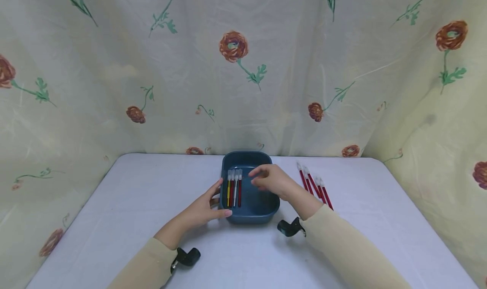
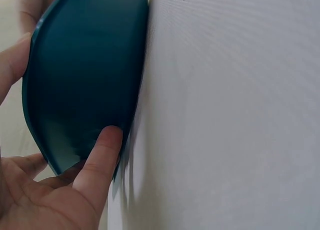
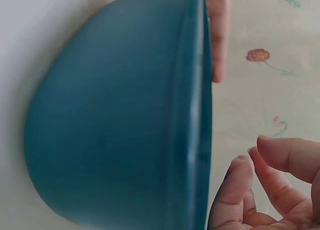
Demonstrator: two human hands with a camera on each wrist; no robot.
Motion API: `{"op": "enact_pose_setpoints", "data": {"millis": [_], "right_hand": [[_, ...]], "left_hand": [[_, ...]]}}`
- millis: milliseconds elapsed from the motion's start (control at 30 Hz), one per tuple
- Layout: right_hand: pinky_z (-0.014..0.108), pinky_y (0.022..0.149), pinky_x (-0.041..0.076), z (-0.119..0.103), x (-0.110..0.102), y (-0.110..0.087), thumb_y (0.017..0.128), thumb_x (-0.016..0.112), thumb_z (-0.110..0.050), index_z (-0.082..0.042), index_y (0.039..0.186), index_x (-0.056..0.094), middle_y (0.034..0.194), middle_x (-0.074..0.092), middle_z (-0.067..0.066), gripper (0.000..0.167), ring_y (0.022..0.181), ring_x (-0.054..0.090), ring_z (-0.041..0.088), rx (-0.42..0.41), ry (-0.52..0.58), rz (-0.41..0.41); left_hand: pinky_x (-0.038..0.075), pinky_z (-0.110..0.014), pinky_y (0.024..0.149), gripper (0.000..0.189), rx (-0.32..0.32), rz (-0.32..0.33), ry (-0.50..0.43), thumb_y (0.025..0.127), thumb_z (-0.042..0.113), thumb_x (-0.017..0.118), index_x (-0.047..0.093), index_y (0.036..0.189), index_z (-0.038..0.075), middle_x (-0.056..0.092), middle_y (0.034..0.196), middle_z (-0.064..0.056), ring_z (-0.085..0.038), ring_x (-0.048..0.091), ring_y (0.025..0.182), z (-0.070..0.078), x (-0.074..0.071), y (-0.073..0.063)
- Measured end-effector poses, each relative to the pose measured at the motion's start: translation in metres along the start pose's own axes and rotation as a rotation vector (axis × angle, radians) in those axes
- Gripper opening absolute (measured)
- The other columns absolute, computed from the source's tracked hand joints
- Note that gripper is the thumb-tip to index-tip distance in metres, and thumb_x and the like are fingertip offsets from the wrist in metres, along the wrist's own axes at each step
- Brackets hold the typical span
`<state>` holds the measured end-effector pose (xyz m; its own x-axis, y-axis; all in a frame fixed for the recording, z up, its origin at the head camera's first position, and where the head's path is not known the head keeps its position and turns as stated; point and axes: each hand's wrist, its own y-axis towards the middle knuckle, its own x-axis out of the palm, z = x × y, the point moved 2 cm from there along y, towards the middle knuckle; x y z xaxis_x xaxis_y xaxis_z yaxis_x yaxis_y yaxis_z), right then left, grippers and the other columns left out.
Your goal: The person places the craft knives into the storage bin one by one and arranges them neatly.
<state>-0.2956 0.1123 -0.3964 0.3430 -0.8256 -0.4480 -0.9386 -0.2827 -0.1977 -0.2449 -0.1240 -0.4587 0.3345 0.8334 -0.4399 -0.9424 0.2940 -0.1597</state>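
A dark blue rectangular tub (image 1: 251,218) sits on the table. My left hand (image 1: 200,211) holds its near left corner, thumb along the front and fingers at the left side. In the left wrist view, a digit presses the tub's outer wall (image 2: 90,59). Inside, along the left side, several slim pen-like sticks (image 1: 234,192) with clear caps lie side by side: yellow, red and white. Over the tub's right half hovers my right hand (image 1: 272,180), fingers loosely bent. Nothing shows between its fingertips in the right wrist view.
Several red sticks (image 1: 313,185) with clear caps lie loosely on the table right of the tub, close by my right forearm. White cloth covers the table (image 1: 152,187). Behind it hangs a flowered curtain (image 1: 289,69).
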Motion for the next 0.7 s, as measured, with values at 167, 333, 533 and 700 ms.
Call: {"op": "enact_pose_setpoints", "data": {"millis": [167,333,533,700], "right_hand": [[0.041,0.093,0.055,-0.002,-0.010,-0.010,0.095,0.068,-0.010,-0.008,0.117,0.069,0.104,0.066,0.011,0.022,0.107,0.064,0.036,-0.033,-0.019,-0.003],[0.039,0.091,0.056,-0.001,-0.021,-0.019,0.096,0.066,-0.011,-0.007,0.118,0.068,0.104,0.065,0.011,0.022,0.102,0.063,0.031,-0.055,-0.048,0.012],[0.039,0.089,0.056,0.002,-0.033,-0.029,0.098,0.064,-0.011,-0.006,0.119,0.068,0.104,0.065,0.011,0.022,0.104,0.061,0.036,-0.072,-0.063,0.026],[0.039,0.089,0.057,0.008,-0.043,-0.035,0.098,0.065,-0.012,-0.005,0.122,0.067,0.105,0.065,0.010,0.025,0.099,0.063,0.029,-0.077,-0.087,0.040]], "left_hand": [[0.041,-0.063,0.103,0.106,0.004,0.008,0.008,0.081,0.040,0.084,0.015,0.162,0.031,0.029,0.162,-0.016,-0.042,0.038,0.142,0.000,0.001,-0.001],[0.041,-0.062,0.104,0.106,0.010,0.014,0.007,0.081,0.040,0.084,0.015,0.162,0.030,0.030,0.161,-0.016,-0.042,0.039,0.141,0.000,0.001,0.000],[0.041,-0.061,0.104,0.106,0.016,0.015,0.003,0.082,0.039,0.084,0.015,0.162,0.030,0.029,0.162,-0.015,-0.041,0.039,0.141,0.000,0.001,0.000],[0.042,-0.061,0.104,0.106,0.017,0.011,-0.003,0.082,0.038,0.084,0.015,0.162,0.031,0.029,0.161,-0.015,-0.041,0.039,0.141,-0.001,0.001,0.000]]}}
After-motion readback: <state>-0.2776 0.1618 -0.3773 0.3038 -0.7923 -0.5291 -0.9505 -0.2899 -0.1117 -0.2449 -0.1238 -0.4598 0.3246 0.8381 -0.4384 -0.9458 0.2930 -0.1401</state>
